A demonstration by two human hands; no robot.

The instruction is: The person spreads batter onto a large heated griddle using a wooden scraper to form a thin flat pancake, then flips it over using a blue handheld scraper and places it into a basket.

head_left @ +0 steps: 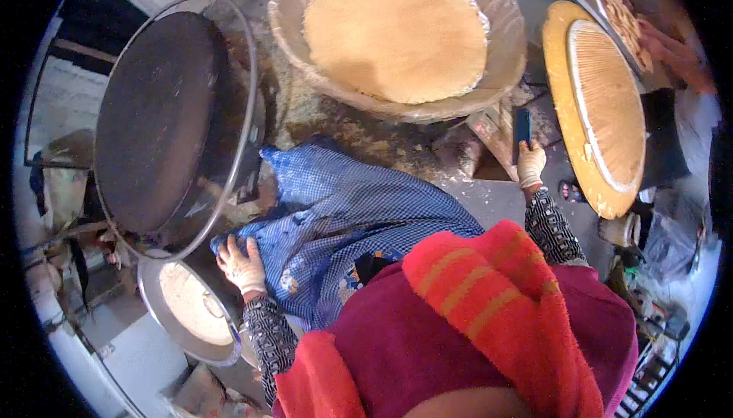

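Note:
My left hand point(240, 265), in a pale glove, lies with fingers spread on the blue checked cloth point(359, 189) over my lap. My right hand point(530, 162), also gloved, grips a slim dark phone-like object point(522, 126) beside a round yellow board point(565, 93) holding a ribbed, tan disc with a white rim point(607, 105). Above my lap is a wide basin point(286, 13) with a flat tan layer point(393, 36) inside. A large dark round griddle point(160, 112) inside a metal ring stands to the left.
A smaller metal pan point(156, 311) with pale powder sits at lower left. Boards and debris point(489, 143) lie under the basin. Plastic bags point(668, 242) and clutter crowd the right edge. Another person's arm point(676, 59) shows at upper right.

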